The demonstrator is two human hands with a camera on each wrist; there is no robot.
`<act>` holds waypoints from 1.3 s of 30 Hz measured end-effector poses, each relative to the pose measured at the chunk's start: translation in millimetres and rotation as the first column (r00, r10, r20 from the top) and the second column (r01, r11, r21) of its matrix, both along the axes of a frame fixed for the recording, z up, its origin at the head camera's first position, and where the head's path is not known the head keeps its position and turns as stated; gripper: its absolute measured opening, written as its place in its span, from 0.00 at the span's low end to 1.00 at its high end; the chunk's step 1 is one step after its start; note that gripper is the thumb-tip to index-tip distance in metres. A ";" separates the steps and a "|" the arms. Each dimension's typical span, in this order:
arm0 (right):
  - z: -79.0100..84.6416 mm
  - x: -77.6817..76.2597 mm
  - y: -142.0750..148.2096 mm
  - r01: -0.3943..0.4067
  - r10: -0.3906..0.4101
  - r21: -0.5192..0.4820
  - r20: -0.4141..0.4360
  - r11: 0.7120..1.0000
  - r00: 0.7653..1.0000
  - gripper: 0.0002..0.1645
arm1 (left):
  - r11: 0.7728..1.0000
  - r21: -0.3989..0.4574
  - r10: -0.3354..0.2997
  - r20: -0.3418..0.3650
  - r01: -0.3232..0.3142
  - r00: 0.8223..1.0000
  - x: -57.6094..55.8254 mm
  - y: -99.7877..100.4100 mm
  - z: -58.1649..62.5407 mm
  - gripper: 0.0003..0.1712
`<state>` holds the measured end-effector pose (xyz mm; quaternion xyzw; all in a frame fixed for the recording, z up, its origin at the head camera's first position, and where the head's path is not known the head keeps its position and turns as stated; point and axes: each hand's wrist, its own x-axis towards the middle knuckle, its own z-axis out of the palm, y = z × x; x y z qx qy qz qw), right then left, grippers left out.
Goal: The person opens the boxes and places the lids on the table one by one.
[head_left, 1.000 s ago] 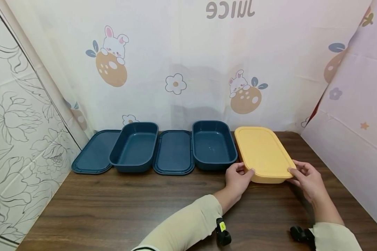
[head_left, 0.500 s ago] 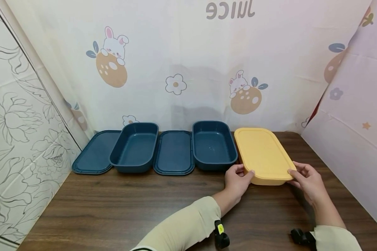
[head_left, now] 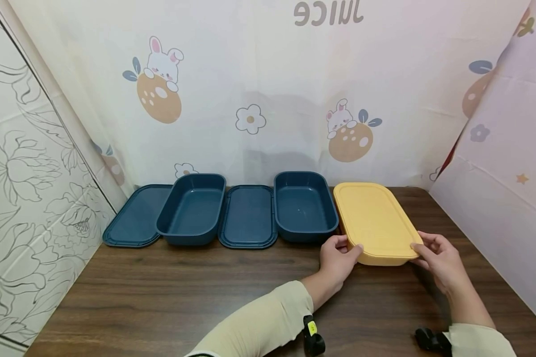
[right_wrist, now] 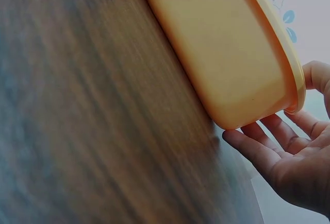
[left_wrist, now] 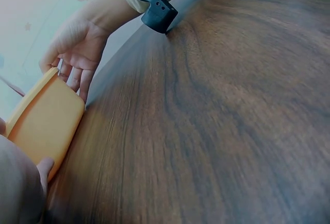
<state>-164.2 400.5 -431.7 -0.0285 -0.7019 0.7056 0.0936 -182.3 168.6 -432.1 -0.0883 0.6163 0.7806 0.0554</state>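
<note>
A yellow lidded food container (head_left: 377, 218) stands on the wooden table at the right end of a row. My left hand (head_left: 336, 261) holds its near left corner, thumb on the lid's edge and fingers against the side. At the near right corner my right hand (head_left: 440, 260) grips it likewise, thumb on top. In the right wrist view, the right fingers (right_wrist: 281, 131) curve along the end wall below the rim. The container's base lies close along the tabletop in both wrist views. Directly left of it is an open dark blue container (head_left: 304, 206).
Further left lie a dark blue lid (head_left: 248, 216), a second open blue container (head_left: 194, 208) and another blue lid (head_left: 136, 218) partly under that container's edge. A printed curtain (head_left: 286, 99) hangs behind the row. A fabric side wall (head_left: 500, 198) rises at the right.
The yellow container has slid slightly toward me, with both hands keeping their hold on its near corners. The blue containers and lids have stayed in place.
</note>
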 end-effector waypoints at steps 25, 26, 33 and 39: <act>-1.9 7.0 2.2 -0.014 0.014 0.045 -0.001 0.999 1.000 0.15 | 0.999 0.020 -0.038 -0.006 0.038 0.999 10.3 -5.9 0.1 0.15; -2.0 7.1 2.4 -0.017 0.017 0.046 -0.004 0.999 1.000 0.15 | 0.999 0.021 -0.040 -0.008 0.040 0.999 10.6 -6.2 0.2 0.15; -1.1 7.3 3.1 -0.028 0.028 0.092 0.001 0.995 1.000 0.15 | 0.999 0.010 -0.049 -0.025 0.049 0.999 11.1 -9.3 -0.6 0.15; 3.3 8.1 3.4 -0.020 0.014 0.192 0.031 0.981 0.999 0.16 | 0.993 -0.105 -0.066 -0.058 0.060 0.996 9.2 -11.0 -3.0 0.16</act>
